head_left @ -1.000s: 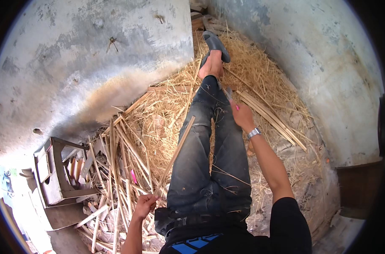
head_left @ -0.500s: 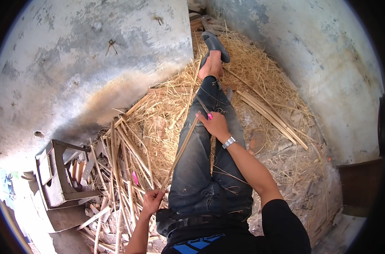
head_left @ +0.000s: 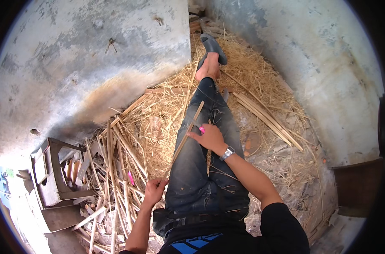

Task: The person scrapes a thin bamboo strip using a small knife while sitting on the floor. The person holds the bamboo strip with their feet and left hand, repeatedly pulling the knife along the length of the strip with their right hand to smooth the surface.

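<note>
My left hand [head_left: 155, 190] pinches the near end of a long, thin bamboo strip [head_left: 182, 148], which slants up across my left thigh. Further along it, my right hand [head_left: 208, 139] is closed around the pink handle of a knife [head_left: 202, 129]. The short stretch of blade in sight lies across the strip, and the right thumb reaches toward the strip's side. Beyond the blade, the strip's far end points toward my foot. Whether the blade is cutting into it I cannot tell.
Pale shavings [head_left: 251, 67] heap around my outstretched leg. Several split strips [head_left: 266, 120] lie to the right, with a tangle of longer ones [head_left: 116, 169] at the left. A pink object [head_left: 131, 178] sits among those. A wooden frame [head_left: 59, 173] stands at far left, near a stained wall [head_left: 95, 55].
My right hand and the knife have come back toward me along the strip. The left hand has moved slightly forward, and more of the strip's far end shows past the blade.
</note>
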A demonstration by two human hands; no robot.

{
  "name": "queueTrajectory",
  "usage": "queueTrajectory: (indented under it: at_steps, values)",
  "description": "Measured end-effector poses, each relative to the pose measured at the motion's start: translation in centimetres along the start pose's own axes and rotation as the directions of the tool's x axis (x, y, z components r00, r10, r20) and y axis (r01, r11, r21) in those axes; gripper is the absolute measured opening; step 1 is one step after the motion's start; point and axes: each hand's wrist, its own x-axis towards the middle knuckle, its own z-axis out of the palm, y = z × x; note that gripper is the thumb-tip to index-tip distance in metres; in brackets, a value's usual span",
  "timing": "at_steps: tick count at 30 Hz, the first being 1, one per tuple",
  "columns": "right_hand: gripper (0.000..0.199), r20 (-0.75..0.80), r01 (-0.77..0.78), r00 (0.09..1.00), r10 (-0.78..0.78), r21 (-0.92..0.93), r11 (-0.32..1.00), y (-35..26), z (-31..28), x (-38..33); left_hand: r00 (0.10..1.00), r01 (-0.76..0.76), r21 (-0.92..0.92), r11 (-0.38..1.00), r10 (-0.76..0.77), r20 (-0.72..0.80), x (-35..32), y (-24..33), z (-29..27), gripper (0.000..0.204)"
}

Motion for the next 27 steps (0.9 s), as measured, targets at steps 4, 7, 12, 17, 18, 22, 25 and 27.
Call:
queueTrajectory:
  at_steps: [4, 7, 12, 17, 18, 22, 25, 27]
  values:
    - [0.069, 0.082, 0.089, 0.994, -0.078, -0.132, 0.987, -1.0, 0.3, -3.1, 0.980, 0.124, -0.191, 0.974, -0.090, 0.177, 0.0, -0.8, -0.8, 0.040]
    - [0.067, 0.109, 0.136, 0.987, -0.115, -0.205, 0.969, -1.1, -0.2, -3.7, 0.943, 0.280, -0.376, 0.883, -0.179, 0.281, -0.5, -0.9, -1.1, 0.045]
    - [0.067, 0.036, 0.136, 0.991, -0.131, -0.274, 0.952, 1.3, -0.5, -1.8, 0.934, 0.267, -0.251, 0.931, -0.185, 0.307, -1.0, -2.0, -1.8, 0.046]
    - [0.067, -0.008, 0.102, 0.994, -0.112, -0.351, 0.931, 2.2, -0.6, -0.5, 0.945, 0.229, -0.226, 0.947, -0.161, 0.283, -1.9, -3.0, -2.0, 0.046]
    - [0.068, -0.061, 0.061, 0.994, -0.086, -0.333, 0.941, 3.4, -1.2, 0.2, 0.936, 0.243, -0.229, 0.943, -0.166, 0.311, -2.4, -2.9, -2.4, 0.047]
    - [0.068, -0.245, -0.155, 0.967, 0.072, -0.336, 0.929, 9.7, -5.4, 2.8, 0.896, 0.277, -0.176, 0.945, -0.188, 0.402, -5.3, -5.7, -4.5, 0.048]
    - [0.069, -0.211, -0.197, 0.968, 0.134, -0.314, 0.929, 11.4, -7.3, 3.0, 0.902, 0.348, -0.255, 0.902, -0.248, 0.353, -6.1, -6.3, -5.1, 0.048]
    - [0.069, -0.137, -0.094, 0.988, 0.064, -0.222, 0.970, 7.9, -7.5, 1.8, 0.900, 0.387, -0.334, 0.859, -0.275, 0.337, -6.2, -6.7, -4.6, 0.048]
